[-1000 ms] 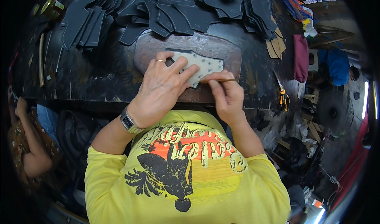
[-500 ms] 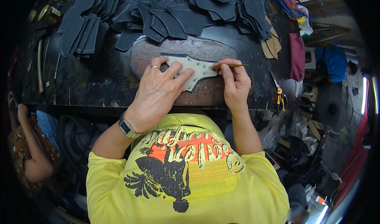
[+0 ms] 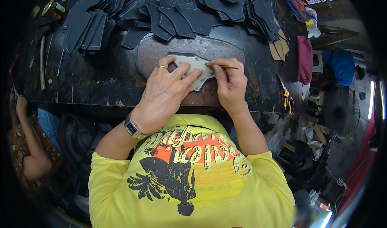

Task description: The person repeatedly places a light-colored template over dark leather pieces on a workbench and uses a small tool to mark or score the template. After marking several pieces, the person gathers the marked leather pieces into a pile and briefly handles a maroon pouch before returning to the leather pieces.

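Observation:
My left hand, with a ring and a wristwatch, lies with fingers spread on a pale template dotted with small dark marks. Its fingertips press the template onto a dark cut piece, whose edge shows around it. Both rest on a worn brown board. On the right, my right hand pinches a slim brass-coloured pen-like tool between thumb and fingers. The tool slants low, its tip on or just over the template's right part; contact is too small to tell.
Overlapping stacks of dark cut pieces fill the table's far side. Tan card pieces, a maroon cloth item and orange-handled scissors lie right. At left are a long thin strip and a jar. Another person's arm shows lower left.
My right hand and the pen-like tool have shifted left across the template. My left hand keeps its place on it. The whole view has moved slightly.

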Motion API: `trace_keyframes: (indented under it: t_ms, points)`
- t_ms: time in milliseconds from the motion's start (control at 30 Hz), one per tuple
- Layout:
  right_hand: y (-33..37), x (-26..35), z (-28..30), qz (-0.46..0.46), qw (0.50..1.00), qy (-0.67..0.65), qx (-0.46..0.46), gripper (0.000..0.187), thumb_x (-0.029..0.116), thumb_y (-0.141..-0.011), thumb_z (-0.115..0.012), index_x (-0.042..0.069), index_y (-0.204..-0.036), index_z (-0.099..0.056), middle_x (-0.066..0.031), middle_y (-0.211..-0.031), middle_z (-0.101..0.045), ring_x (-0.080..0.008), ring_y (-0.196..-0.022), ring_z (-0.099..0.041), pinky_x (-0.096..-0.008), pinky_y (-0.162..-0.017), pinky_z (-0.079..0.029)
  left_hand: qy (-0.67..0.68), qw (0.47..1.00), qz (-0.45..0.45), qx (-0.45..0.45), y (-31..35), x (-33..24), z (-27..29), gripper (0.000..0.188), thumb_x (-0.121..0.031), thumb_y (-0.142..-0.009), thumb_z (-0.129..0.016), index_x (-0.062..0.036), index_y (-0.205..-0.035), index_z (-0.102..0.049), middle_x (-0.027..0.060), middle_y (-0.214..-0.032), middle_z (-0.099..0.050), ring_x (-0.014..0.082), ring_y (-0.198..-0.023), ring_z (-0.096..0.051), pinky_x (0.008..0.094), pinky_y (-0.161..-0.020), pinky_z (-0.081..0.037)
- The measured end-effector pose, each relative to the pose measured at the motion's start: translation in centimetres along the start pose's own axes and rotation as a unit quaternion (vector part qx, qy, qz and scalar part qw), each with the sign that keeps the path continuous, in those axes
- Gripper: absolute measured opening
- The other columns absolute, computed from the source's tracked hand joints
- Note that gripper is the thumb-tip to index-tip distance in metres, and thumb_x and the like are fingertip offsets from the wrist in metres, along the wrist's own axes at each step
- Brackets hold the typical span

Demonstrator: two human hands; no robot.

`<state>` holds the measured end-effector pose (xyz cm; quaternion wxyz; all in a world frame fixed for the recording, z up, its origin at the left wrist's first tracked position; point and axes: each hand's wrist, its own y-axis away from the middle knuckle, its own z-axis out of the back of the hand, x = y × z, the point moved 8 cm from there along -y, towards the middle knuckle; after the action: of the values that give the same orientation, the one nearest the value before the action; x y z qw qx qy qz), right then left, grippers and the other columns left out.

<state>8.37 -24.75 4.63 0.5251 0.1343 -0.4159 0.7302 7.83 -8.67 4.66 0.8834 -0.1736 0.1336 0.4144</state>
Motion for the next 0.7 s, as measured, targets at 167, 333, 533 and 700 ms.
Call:
trace_keyframes:
  t_ms: [167, 333, 533, 700]
  points:
    - [-1.0, -0.3, 0.6, -0.026, 0.999, -0.025, -0.018, 0.010, 0.004, -0.097, -0.069, 0.007, -0.104, -0.076, -0.0050, -0.095, -0.072, -0.0220, -0.087, -0.064, -0.0326, -0.084, -0.046, 0.000, 1.000, -0.005, -0.002, -0.1, 0.1, 0.0, 0.049, -0.016, -0.087, -0.075, -0.0184, -0.135, -0.066, 0.0054, -0.124, -0.061, 0.0384, -0.125, -0.051, 0.0447, -0.102, -0.049]
    - [-1.7, 0.6, -1.4, 0.015, 1.000, 0.012, 0.022, 0.009, 0.004, -0.097, -0.069, 0.007, -0.103, -0.076, -0.0057, -0.099, -0.074, -0.0224, -0.086, -0.065, -0.0329, -0.083, -0.048, -0.002, 1.000, -0.017, -0.023, 0.0, -0.1, 0.0, 0.046, -0.017, -0.088, -0.073, -0.0130, -0.134, -0.065, 0.0068, -0.119, -0.059, 0.0376, -0.123, -0.050, 0.0433, -0.102, -0.049]
    - [-2.0, -0.5, -1.7, -0.021, 0.998, -0.044, 0.040, 0.008, 0.004, -0.097, -0.069, 0.005, -0.102, -0.075, -0.0082, -0.099, -0.074, -0.0240, -0.087, -0.068, -0.0341, -0.082, -0.051, 0.007, 1.000, -0.019, -0.022, 0.1, 0.1, 0.0, 0.045, -0.016, -0.089, -0.072, -0.0125, -0.133, -0.065, 0.0069, -0.118, -0.060, 0.0378, -0.123, -0.051, 0.0428, -0.102, -0.050]
    - [-1.8, 1.1, -2.1, 0.035, 0.999, 0.028, 0.031, 0.009, 0.006, -0.094, -0.069, 0.005, -0.102, -0.072, -0.0094, -0.094, -0.073, -0.0303, -0.083, -0.065, -0.0400, -0.078, -0.047, -0.004, 0.999, -0.024, -0.031, 0.0, 0.0, 0.1, 0.042, -0.016, -0.088, -0.072, -0.0124, -0.130, -0.066, 0.0067, -0.115, -0.060, 0.0385, -0.122, -0.052, 0.0432, -0.100, -0.050]
